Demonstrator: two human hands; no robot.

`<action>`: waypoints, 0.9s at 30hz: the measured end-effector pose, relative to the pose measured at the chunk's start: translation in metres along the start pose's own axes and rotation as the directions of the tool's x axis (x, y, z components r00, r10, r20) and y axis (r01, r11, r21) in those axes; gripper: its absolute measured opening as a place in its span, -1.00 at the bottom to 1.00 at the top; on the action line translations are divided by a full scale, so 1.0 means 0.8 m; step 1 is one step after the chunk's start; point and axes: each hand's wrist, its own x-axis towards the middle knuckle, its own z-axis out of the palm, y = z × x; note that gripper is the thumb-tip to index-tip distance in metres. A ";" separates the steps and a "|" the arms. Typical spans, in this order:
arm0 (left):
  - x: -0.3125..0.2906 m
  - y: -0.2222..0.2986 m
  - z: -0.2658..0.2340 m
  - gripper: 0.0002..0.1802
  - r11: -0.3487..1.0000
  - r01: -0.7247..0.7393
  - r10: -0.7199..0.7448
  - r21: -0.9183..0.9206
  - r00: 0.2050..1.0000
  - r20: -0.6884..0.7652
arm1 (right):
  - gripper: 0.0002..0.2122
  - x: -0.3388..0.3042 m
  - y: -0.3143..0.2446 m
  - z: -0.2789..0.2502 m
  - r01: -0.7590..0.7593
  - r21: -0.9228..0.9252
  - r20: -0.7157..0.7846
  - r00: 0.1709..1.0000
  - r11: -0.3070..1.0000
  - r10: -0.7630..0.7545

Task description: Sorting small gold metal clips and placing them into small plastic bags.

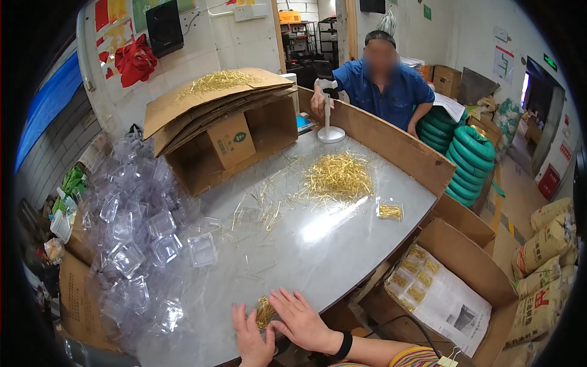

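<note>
Left hand [252, 336] and right hand [301, 321], both unclenched, flanking small gold bundle [265, 312] on tabletop [318, 263] at near side of large gold heap [339, 176], clear plastic trays [162, 224] left of heap, gold-filled packet [390, 211] just right of it.

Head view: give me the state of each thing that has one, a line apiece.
Left hand, open, at the gold bundle
Right hand, open, beside it
Gold bundle, gathered
Gold heap, loose
Small pack, filled; lid unclear
Clear boxes, heaped
Cardboard box, open-sided
Lower carton, open-topped
Stand, upright
Red cloth, hung, bunched
Green coils, stacked
</note>
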 end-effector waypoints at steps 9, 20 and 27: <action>-0.002 -0.007 0.008 -0.37 0.997 -0.048 0.050 -0.055 0.998 0.032 | -0.42 0.008 0.006 0.003 0.017 0.090 0.095 0.995 0.996 -0.025; -0.007 0.005 -0.074 0.34 0.986 -0.025 0.019 -0.164 0.999 -0.041 | 0.04 0.031 0.031 -0.092 0.001 0.440 0.174 0.981 0.898 -0.086; 0.056 0.041 -0.151 0.29 0.935 0.000 0.149 -0.354 0.907 0.394 | 0.15 0.050 0.018 -0.158 -0.116 0.417 0.472 0.875 0.901 -0.106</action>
